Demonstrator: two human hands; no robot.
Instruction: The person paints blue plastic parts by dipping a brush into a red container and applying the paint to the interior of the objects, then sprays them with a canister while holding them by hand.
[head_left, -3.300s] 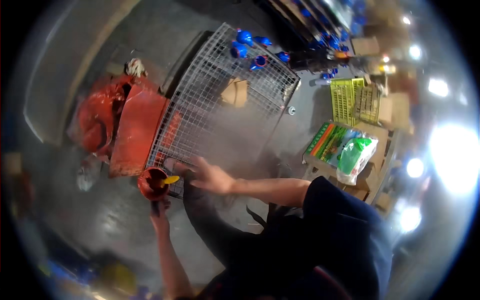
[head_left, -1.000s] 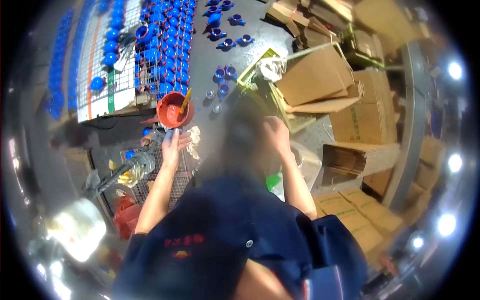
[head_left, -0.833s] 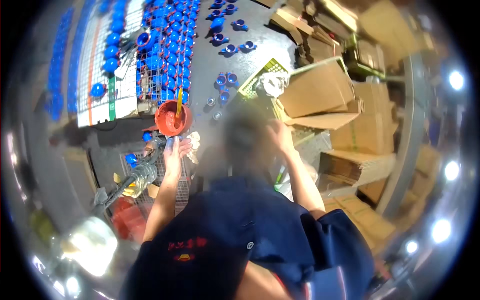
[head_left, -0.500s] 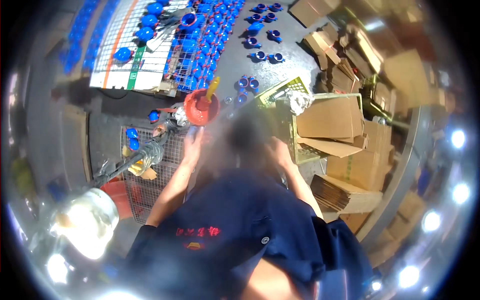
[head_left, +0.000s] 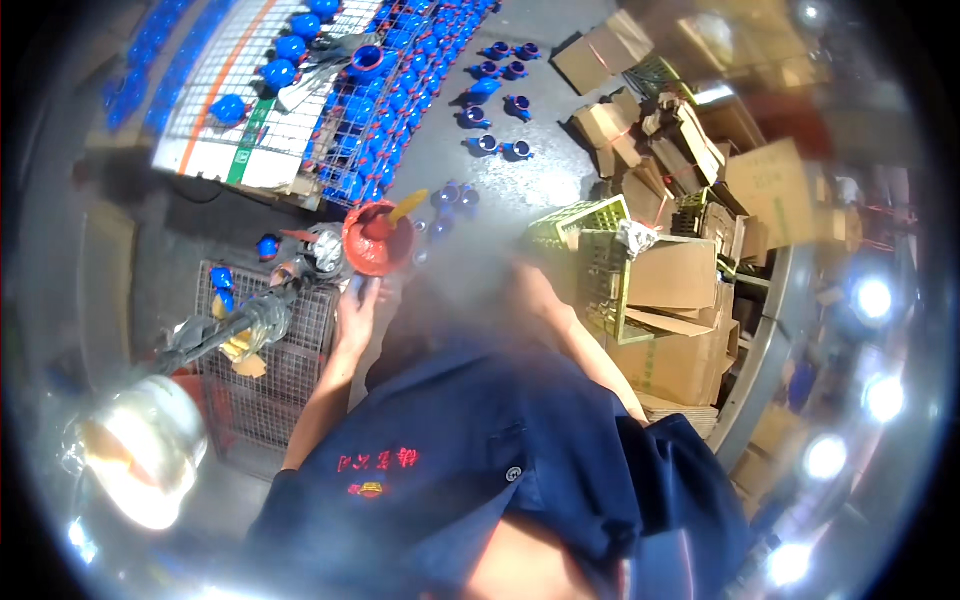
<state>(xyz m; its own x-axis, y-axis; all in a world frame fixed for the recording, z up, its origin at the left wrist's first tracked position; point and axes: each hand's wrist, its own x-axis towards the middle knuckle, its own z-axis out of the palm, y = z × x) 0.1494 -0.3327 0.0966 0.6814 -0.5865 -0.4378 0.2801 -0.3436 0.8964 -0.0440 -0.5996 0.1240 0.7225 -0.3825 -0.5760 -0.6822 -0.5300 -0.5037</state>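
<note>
One red pot, mouth upward in my left grip, fingers closed beneath it, presumably to keep the yellow-handled tool from tipping out; one right grip, blurred, state I cannot tell.

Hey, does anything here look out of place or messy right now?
Mainly the cardboard heap on the upper right: its flattened pieces lie jumbled at different angles. One blue piece sits alone left of the red pot in your left hand, apart from the blue rows. Nothing looks clearly damaged, though the middle is blurred.
</note>
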